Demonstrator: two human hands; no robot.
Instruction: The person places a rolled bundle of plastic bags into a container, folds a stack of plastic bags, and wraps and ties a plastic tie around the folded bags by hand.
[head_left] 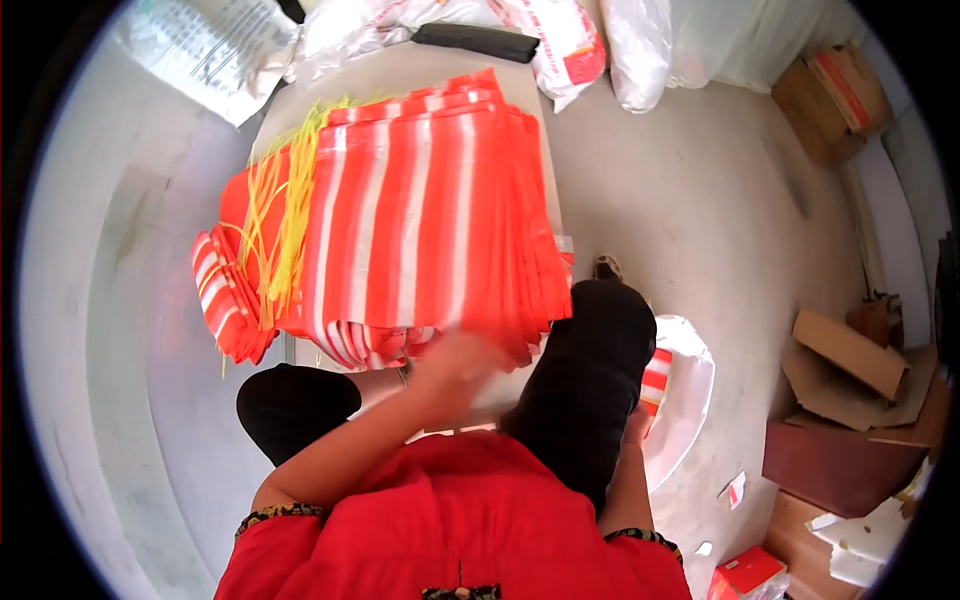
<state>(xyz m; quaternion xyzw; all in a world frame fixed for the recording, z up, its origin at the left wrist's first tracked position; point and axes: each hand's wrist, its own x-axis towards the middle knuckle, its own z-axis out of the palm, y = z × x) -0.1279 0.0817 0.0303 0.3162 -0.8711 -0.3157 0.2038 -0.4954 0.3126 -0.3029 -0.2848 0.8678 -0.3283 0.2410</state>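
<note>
A thick stack of red-and-white striped plastic bags [390,220] lies on a small table, its front edge folded and bunched. My left hand [460,372], smeared by motion, is at this front edge, and its fingers cannot be made out. Beside my right knee, my right hand [637,426] is at the lower end of a striped bundle [655,378] with a yellow band. The knee partly covers that hand and its grip is unclear. A white sack [690,405] stands open around the bundle. Yellow ties [290,215] hang over the stack's left side.
Left of the stack lies another folded striped bundle [222,290]. A dark, long object [476,42] rests at the table's far end among white plastic bags [350,35]. Cardboard boxes [850,370] line the right side. Paper scraps [735,490] lie on the floor.
</note>
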